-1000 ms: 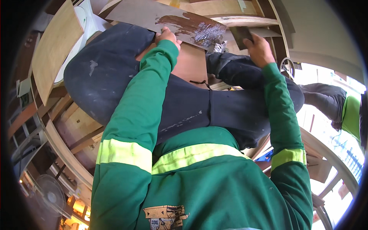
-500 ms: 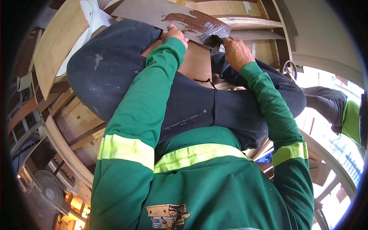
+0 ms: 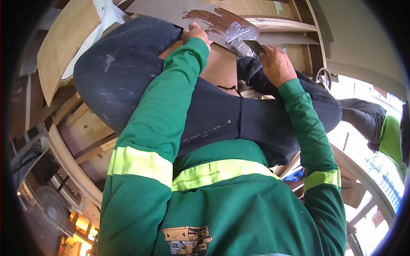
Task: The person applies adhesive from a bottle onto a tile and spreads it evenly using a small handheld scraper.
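Observation:
A grey-brown board (image 3: 158,9) lies slanted beyond my knees at the top of the view. Reddish-brown paste (image 3: 209,18) is smeared over its middle. Towards its right end is a shiny patch (image 3: 239,35); whether that is wet glue or crinkled film I cannot tell. My left hand (image 3: 196,33) grips the board's near edge, thumb on top and some fingers hidden underneath. In my right hand (image 3: 277,64) is a dark, flat scraper (image 3: 254,48), its blade raised off the board's right corner and pointing left.
A plain brown panel (image 3: 220,70) lies between my legs. Wooden framing (image 3: 279,26) stands beyond the board. At left is a curved plywood piece (image 3: 64,47); a fan (image 3: 50,205) stands lower left. Another person (image 3: 369,119) is at the far right.
My right hand has drawn the scraper back towards me and to the right, off the board. The shiny patch at the board's right end shows more fully. My left hand keeps its hold.

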{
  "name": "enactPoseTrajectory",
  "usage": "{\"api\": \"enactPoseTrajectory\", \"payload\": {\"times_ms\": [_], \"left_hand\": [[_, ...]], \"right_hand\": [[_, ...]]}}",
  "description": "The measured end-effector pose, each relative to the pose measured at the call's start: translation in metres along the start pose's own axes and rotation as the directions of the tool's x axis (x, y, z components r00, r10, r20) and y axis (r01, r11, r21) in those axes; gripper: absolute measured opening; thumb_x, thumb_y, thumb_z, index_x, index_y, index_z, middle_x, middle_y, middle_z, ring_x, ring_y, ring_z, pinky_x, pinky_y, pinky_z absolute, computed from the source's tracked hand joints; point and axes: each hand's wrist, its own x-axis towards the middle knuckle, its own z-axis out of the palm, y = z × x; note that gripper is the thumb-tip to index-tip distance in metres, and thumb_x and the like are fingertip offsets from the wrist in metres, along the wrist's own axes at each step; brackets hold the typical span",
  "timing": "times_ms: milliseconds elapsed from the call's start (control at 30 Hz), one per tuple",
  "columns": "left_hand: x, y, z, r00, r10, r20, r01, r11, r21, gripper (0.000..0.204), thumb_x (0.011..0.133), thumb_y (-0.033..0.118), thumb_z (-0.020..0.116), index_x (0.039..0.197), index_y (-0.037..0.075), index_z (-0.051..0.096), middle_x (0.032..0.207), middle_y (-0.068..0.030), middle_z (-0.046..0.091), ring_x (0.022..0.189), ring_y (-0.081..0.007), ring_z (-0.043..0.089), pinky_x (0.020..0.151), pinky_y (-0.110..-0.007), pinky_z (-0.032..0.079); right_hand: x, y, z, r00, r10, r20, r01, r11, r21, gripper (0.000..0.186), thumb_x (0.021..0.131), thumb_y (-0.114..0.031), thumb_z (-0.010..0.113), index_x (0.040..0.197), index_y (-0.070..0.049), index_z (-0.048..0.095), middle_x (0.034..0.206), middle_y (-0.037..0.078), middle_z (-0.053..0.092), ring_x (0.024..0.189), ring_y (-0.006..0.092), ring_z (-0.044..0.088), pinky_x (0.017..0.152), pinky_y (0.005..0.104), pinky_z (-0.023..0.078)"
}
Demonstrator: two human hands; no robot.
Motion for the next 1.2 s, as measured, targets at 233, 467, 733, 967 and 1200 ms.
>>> {"api": "enactPoseTrajectory", "payload": {"times_ms": [233, 467, 733, 967, 1200], "left_hand": [[0.001, -0.002, 0.006, 0.997, -0.023, -0.072, 0.018, 0.997, -0.073, 0.060, 0.104, 0.023, 0.047, 0.155, 0.019, 0.017, 0.152, -0.0101, 0.038, 0.125, -0.0351, 0.052, 0.099, -0.056, 0.051], [0.005, 0.000, 0.002, 0.998, -0.025, -0.065, 0.024, 1.000, -0.009, 0.057, 0.105, 0.024, 0.045, 0.154, 0.018, 0.017, 0.151, -0.0114, 0.038, 0.122, -0.0359, 0.053, 0.099, -0.056, 0.050], [0.018, -0.001, 0.003, 0.998, -0.058, -0.030, 0.056, 0.996, -0.071, 0.050, 0.106, 0.023, 0.043, 0.152, 0.017, 0.024, 0.146, -0.0138, 0.040, 0.125, -0.0360, 0.050, 0.101, -0.058, 0.048], [0.023, 0.000, 0.005, 0.996, -0.080, -0.028, 0.077, 0.992, -0.097, 0.048, 0.105, 0.022, 0.044, 0.151, 0.016, 0.030, 0.145, -0.0113, 0.040, 0.128, -0.0348, 0.046, 0.102, -0.058, 0.047], [0.030, 0.007, -0.003, 0.998, -0.027, -0.062, 0.029, 0.999, 0.030, 0.050, 0.106, 0.026, 0.046, 0.152, 0.015, 0.030, 0.145, -0.0203, 0.036, 0.122, -0.0378, 0.049, 0.103, -0.059, 0.047]], "right_hand": [[-0.021, -0.012, 0.018, 0.974, -0.088, 0.207, 0.127, 0.975, -0.183, 0.033, 0.088, -0.006, 0.054, 0.120, -0.003, 0.064, 0.106, 0.014, 0.065, 0.105, 0.0302, 0.062, 0.090, 0.0419, 0.052], [-0.016, -0.016, -0.015, 0.982, -0.061, 0.177, 0.093, 0.980, -0.178, 0.033, 0.087, -0.006, 0.055, 0.118, -0.005, 0.067, 0.107, 0.013, 0.066, 0.106, 0.0295, 0.062, 0.091, 0.0402, 0.052], [0.007, 0.020, 0.014, 0.991, -0.049, 0.126, 0.069, 0.986, -0.153, 0.040, 0.085, -0.001, 0.055, 0.121, -0.011, 0.068, 0.113, 0.009, 0.067, 0.108, 0.0300, 0.060, 0.094, 0.0418, 0.050], [-0.021, 0.015, 0.006, 0.980, -0.130, 0.148, 0.133, 0.991, -0.009, 0.041, 0.082, 0.002, 0.055, 0.119, -0.011, 0.069, 0.102, 0.010, 0.070, 0.100, 0.0300, 0.062, 0.092, 0.0395, 0.049], [-0.011, 0.032, -0.021, 0.994, -0.109, 0.000, 0.107, 0.977, 0.183, 0.031, 0.085, -0.001, 0.061, 0.112, -0.012, 0.073, 0.106, 0.010, 0.070, 0.097, 0.0335, 0.060, 0.089, 0.0427, 0.050]]}}
